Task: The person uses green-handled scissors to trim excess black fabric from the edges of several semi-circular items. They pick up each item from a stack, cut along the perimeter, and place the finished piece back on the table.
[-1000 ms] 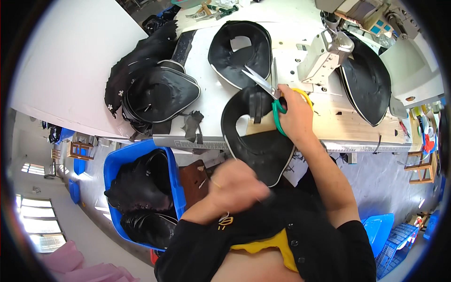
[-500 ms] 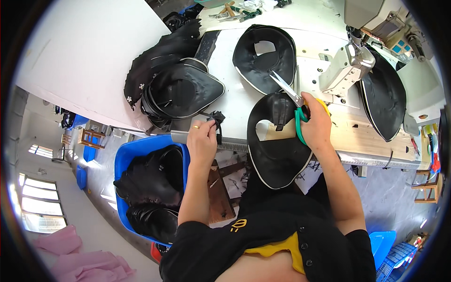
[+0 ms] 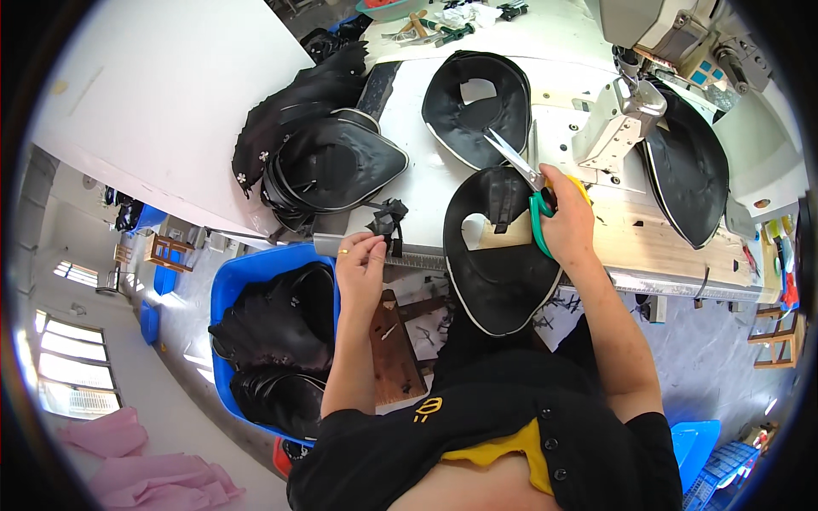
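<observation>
My right hand point(image 3: 566, 223) grips a pair of scissors point(image 3: 540, 204) by its green and yellow handles. The blades are parted and point away to the left, over a black leather-like piece point(image 3: 503, 294) with pale edging and a cut-out. That piece hangs partly over the table's front edge. Beyond the blade tips stands a similar curved black piece point(image 3: 479, 115). My left hand point(image 3: 360, 266) is at the table edge with its fingers pinched together. Just past its fingertips sits a small heap of black scraps point(image 3: 389, 220); whatever the pinch holds, if anything, is hidden.
Stacked black pieces point(image 3: 341, 166) lie at the left of the table point(image 3: 417, 196). On the right stands a sewing machine point(image 3: 618, 128), with another black piece point(image 3: 688, 170) beside it. A blue bin point(image 3: 218, 289) of black pieces is below left. Tools point(image 3: 434, 30) lie at the back.
My left hand has drawn back slightly toward me from the black scraps, and its fingers have closed up. The right hand and scissors have shifted only slightly in the picture.
</observation>
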Motion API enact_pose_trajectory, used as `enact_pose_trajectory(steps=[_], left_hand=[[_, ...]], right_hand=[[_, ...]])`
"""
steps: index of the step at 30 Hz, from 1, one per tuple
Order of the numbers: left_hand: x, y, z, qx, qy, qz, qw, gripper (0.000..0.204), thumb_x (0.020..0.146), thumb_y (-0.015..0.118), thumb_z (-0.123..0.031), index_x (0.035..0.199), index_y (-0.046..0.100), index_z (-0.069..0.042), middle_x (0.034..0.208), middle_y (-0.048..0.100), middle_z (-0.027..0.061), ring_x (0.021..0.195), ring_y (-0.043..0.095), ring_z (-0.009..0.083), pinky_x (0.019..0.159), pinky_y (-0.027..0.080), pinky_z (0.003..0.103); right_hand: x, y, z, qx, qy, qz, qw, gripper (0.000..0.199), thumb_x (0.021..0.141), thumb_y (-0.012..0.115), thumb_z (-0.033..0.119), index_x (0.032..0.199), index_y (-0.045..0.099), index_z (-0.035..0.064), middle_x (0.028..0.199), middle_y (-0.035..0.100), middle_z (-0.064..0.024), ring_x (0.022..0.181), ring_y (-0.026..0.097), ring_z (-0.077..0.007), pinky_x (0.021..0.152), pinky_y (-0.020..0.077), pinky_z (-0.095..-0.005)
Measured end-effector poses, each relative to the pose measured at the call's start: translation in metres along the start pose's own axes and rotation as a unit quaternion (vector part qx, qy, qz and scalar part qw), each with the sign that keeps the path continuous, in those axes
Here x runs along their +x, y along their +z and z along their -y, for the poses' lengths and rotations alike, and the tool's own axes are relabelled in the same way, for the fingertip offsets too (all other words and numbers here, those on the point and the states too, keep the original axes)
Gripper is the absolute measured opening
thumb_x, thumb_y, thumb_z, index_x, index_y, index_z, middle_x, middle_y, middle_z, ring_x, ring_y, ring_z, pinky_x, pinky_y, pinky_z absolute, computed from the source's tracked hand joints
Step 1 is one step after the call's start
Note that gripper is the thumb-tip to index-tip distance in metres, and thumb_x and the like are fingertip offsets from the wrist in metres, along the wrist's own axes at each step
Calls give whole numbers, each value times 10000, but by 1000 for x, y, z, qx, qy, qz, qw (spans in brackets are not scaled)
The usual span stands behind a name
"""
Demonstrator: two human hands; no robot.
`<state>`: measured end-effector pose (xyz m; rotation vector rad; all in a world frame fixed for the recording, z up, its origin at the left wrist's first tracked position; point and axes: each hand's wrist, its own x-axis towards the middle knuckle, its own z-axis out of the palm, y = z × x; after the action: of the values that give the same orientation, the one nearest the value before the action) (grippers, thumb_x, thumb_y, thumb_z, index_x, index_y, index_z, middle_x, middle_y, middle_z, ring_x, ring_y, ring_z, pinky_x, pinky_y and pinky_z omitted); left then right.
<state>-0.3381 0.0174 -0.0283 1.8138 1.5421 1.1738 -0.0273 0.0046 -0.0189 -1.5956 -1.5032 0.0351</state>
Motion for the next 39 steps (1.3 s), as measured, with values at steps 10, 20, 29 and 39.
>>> enact_pose_trajectory(steps=[10,20,29,39], left_hand=[[15,35,-24,-244,48,-29,968,321,828,654,-84,1126,573,3,1045,602,80,942,574,184,816,467,298],[31,59,-96,-281,-96,535,791,308,821,694,-133,1048,577,39,912,621,20,834,552,67,769,461,237],[-28,60,-98,-595,-155,254,746,280,867,596,-36,1111,467,13,1021,617,136,943,619,226,829,528,374],[-46,68,-106,-610,-178,159,756,248,869,579,-12,1087,461,-7,1018,613,148,911,626,253,815,536,405]], right_hand=[[-5,-2,-6,97,29,0,995,490,703,669,8,1163,543,122,875,588,-81,761,586,-231,684,475,-327],[-1,-35,20,123,-36,130,983,481,721,655,-8,1169,538,121,976,613,-102,863,616,-251,724,497,-319],[8,-96,52,23,-128,159,979,567,657,770,192,1176,551,135,886,605,-78,771,596,-275,638,478,-367],[-45,-150,48,-140,-185,198,952,598,598,787,249,1147,574,141,732,501,-60,719,533,-255,674,420,-383]])
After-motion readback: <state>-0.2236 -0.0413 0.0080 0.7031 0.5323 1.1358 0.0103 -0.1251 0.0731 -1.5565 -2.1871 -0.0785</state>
